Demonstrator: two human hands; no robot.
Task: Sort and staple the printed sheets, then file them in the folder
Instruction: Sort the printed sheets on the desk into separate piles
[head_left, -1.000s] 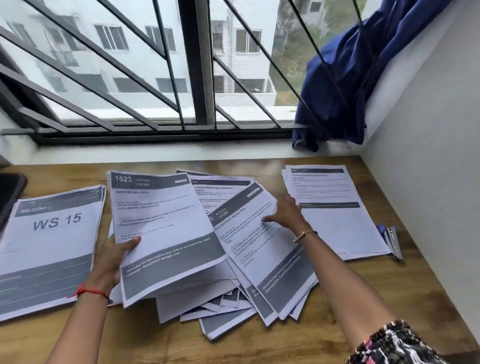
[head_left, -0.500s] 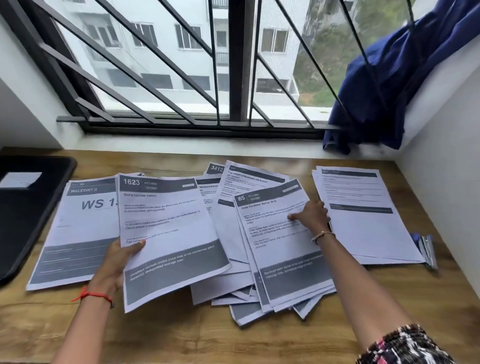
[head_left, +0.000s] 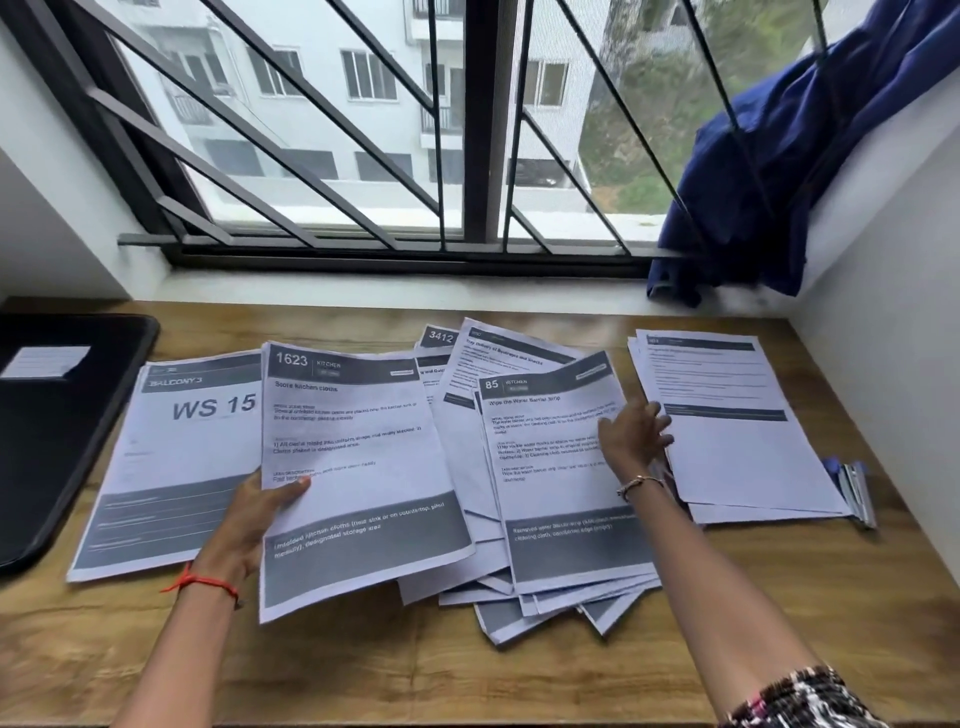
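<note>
Sheets (head_left: 467, 431) lie fanned across desk (head_left: 363, 665). Left hand (head_left: 254, 514) pinches sheet 1623 (head_left: 353, 457), thumb on top. Right hand (head_left: 631, 434) rests on sheet 85 (head_left: 550, 499), fingers spread, gripping nothing.

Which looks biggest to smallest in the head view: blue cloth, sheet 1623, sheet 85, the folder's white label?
1. Blue cloth, though the frame cuts it off.
2. Sheet 1623 and sheet 85: alike; 1623 looks slightly bigger, being held nearer the camera.
3. White label.
</note>
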